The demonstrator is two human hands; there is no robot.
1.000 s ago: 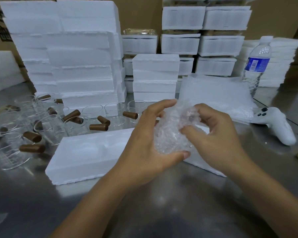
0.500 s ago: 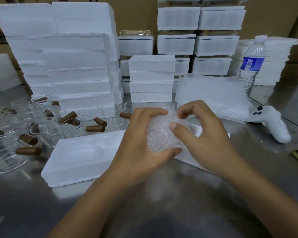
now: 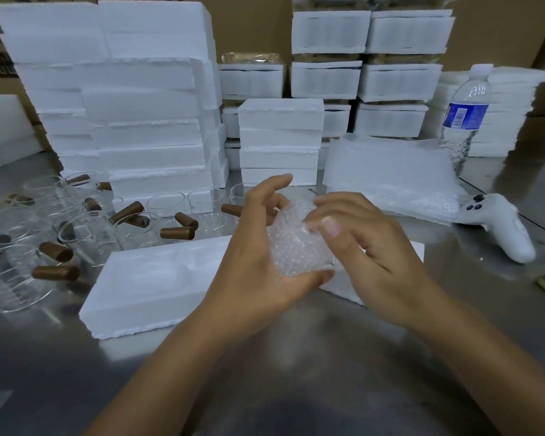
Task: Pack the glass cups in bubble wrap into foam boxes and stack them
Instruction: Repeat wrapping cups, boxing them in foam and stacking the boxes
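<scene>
Foam boxes (image 3: 145,133) crowd the steel table (image 3: 29,357), cartons (image 3: 497,29) behind.

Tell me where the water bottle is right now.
In the head view the water bottle stands upright at the far right, just behind the bubble wrap sheets and in front of a stack of foam sheets.

I see a crumpled bubble-wrap bundle (image 3: 299,247) held just above the open foam box (image 3: 158,278) — white, long, lying flat, hollows moulded inside. Left of that box, clear glass cups (image 3: 88,237) with brown handles sit jumbled. Behind it — stacked foam boxes (image 3: 139,127); behind-right, bubble wrap sheets (image 3: 387,177).
</scene>
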